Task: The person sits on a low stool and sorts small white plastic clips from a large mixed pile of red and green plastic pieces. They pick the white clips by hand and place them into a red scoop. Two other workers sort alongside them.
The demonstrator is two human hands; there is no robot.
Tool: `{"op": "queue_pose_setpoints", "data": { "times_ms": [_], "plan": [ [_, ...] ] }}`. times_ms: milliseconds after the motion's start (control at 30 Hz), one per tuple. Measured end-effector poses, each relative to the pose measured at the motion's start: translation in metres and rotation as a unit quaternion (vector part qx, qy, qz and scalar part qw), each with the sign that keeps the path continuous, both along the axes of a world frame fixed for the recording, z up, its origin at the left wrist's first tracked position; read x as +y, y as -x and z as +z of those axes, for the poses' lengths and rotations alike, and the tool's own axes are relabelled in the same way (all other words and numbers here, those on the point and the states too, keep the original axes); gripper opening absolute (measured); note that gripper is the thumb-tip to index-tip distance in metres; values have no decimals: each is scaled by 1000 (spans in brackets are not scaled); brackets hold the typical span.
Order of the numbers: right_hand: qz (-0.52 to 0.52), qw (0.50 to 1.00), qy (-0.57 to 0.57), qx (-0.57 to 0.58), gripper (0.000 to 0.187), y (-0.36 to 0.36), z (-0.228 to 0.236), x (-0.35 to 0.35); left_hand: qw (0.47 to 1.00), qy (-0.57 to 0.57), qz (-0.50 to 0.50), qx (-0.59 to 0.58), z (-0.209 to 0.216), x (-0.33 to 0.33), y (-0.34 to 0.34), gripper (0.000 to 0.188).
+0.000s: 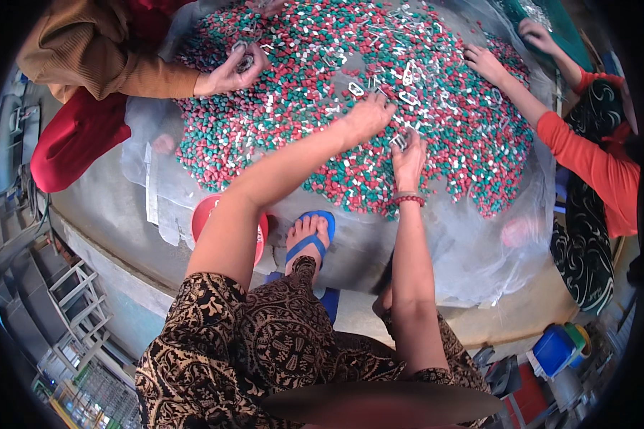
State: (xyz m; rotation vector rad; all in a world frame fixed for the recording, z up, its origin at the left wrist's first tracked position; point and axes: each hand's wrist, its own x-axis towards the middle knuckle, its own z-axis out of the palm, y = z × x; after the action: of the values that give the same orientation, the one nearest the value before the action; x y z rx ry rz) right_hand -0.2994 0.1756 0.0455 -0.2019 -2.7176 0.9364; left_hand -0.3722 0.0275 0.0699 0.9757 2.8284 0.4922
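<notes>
A wide heap of small red, green and white plastic pieces lies on a translucent sheet in front of me. My left hand is low over the middle of the heap, its fingers bent down among white pieces; whatever they pinch is hidden. Just right of it and nearer to me, my right hand is closed around several whitish link-shaped pieces, which show at the fingertips. A bead bracelet circles that wrist. Larger white oval links rest on the heap beyond my left hand.
At the left, a person in a brown sleeve holds pale links in one hand. Another person's hands, in orange sleeves, work at the right. A red bucket stands beside my blue sandal. Blue and green containers sit at lower right.
</notes>
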Motion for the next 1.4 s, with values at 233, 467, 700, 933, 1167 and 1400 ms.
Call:
{"op": "queue_pose_setpoints", "data": {
  "times_ms": [233,467,700,933,1167,1400],
  "plan": [
    [-172,755,626,-89,25,-22,18,2,899,-258,199,-293,28,-36,-6,26],
    [-150,410,884,-164,13,-36,54,-19,894,-275,32,-352,88,-19,-21,50],
    [0,397,899,-186,18,-17,70,3,964,-237,111,-38,43,-9,40,25],
    [92,405,901,-128,37,-24,91,33,988,-26,47,-143,-17,-18,9,34],
    [29,269,960,-78,33,-50,61,6,928,-205,172,-259,26,-79,17,21],
    [-99,483,859,-139,33,28,70,36,907,-138,242,-315,47,-63,25,33]
  ]
}}
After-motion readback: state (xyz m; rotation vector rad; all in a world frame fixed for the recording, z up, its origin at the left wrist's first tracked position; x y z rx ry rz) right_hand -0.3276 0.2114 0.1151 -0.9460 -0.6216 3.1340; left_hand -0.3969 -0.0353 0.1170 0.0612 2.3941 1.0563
